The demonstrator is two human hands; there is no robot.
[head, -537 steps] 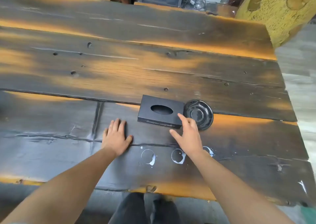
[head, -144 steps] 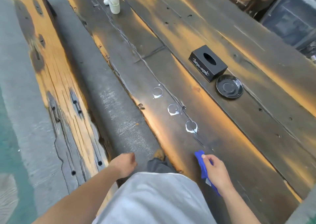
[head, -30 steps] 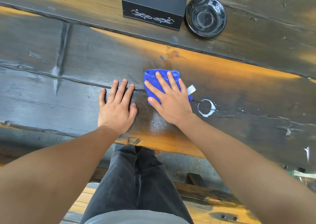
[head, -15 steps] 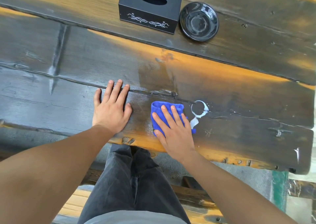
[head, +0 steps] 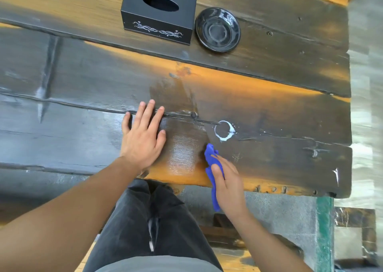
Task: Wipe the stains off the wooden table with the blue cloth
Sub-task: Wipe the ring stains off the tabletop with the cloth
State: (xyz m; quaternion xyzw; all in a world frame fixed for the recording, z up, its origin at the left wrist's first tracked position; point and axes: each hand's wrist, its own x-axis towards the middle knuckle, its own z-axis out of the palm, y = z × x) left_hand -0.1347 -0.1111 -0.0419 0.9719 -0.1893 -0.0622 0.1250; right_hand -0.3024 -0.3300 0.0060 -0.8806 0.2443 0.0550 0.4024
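My right hand (head: pixel 229 185) grips the blue cloth (head: pixel 211 168) at the near edge of the dark wooden table (head: pixel 279 110). The cloth hangs bunched from my fingers, partly over the edge. A white ring-shaped stain (head: pixel 224 130) lies just beyond and to the right of the cloth, apart from it. A damp, shiny wiped patch (head: pixel 183 145) lies between my hands. My left hand (head: pixel 143 135) rests flat on the table with fingers spread, left of that patch. A small white streak (head: pixel 336 176) marks the table's near right corner.
A black tissue box (head: pixel 158 12) and a black saucer (head: pixel 217 29) sit side by side on the far plank. The table ends at the right, with grey floor and a green post (head: pixel 324 230) below. My dark-trousered legs are under the near edge.
My right hand has pulled the cloth back toward the near edge and lifted it into a bunched grip. The ring stain is now uncovered beside it. My left hand has stayed flat.
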